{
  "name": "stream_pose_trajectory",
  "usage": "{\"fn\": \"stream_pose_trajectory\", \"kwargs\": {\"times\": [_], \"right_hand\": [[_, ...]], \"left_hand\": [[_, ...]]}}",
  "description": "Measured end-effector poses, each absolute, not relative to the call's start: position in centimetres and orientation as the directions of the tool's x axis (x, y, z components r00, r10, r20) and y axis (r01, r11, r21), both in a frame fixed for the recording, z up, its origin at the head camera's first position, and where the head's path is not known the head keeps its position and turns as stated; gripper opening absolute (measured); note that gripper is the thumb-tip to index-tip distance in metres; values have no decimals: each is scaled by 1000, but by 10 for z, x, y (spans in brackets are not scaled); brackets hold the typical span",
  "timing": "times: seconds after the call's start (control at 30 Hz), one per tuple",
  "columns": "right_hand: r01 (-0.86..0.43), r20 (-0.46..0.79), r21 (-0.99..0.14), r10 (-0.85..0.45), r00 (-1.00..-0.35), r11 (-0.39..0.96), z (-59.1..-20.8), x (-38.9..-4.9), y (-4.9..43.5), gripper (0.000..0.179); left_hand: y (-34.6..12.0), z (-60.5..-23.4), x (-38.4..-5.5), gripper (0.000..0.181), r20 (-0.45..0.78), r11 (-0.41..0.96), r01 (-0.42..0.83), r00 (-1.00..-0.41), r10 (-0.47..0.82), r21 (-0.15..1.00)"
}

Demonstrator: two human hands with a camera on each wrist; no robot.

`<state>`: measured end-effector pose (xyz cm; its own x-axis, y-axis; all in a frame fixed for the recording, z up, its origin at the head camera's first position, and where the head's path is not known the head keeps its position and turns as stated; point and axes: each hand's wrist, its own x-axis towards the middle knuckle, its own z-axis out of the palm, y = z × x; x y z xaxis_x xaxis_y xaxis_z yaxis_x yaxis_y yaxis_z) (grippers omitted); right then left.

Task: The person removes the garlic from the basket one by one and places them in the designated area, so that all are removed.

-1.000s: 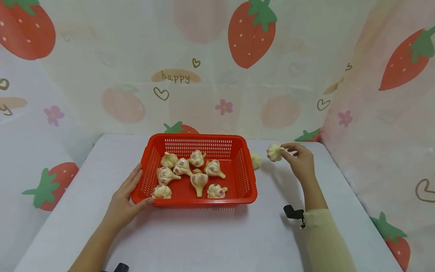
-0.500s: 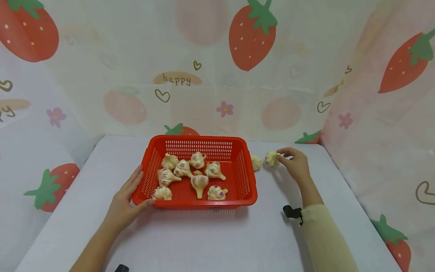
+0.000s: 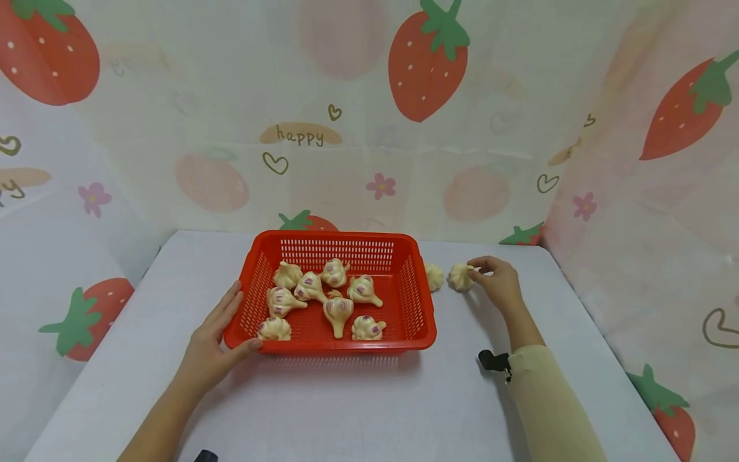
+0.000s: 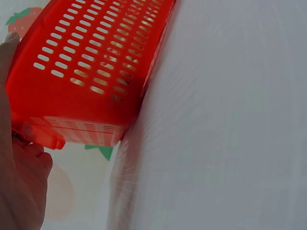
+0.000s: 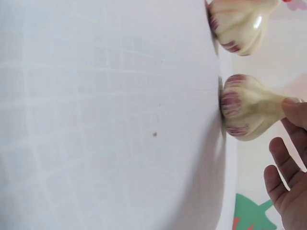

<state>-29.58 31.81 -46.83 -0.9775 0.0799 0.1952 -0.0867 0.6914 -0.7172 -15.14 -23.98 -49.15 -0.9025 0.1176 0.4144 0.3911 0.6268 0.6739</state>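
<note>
Across a strawberry-printed backdrop [image 3: 346,83] and the white table [image 3: 358,404] in front of it, the largest thing standing on the tabletop is a red basket [image 3: 346,345] with slotted sides, set left of centre. The left hand [image 3: 215,346] holds it by its left end: the basket lies against the fingers, which run along the outer side, while the thumb rests at the near corner of the rim. That forearm slants up from the lower left. From the lower right a beige sleeve [image 3: 554,404] reaches forward, and the right hand [image 3: 498,282] bends inward at its end. Its thumb and forefinger are narrowed on the stem of the held bulb [image 3: 460,278], a garlic head lying just left of the fingertips, stem toward them, its purple-streaked base down at the table. The other fingers curl loosely, clear of it. Between the held bulb and the basket sits a second bulb [image 3: 435,277], partly covered by the rim. More garlic bulbs [image 3: 338,309] lie scattered inside the basket, mostly toward its left and middle.
</note>
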Motion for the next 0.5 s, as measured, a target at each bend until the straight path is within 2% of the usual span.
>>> {"fn": "stream_pose_trajectory", "kwargs": {"times": [0.5], "right_hand": [[-81,183,-732,80,-980,677,-467,-299,316,29]], "left_hand": [[-239,-490,-152,96,422,616,403,-898,125,676]]}}
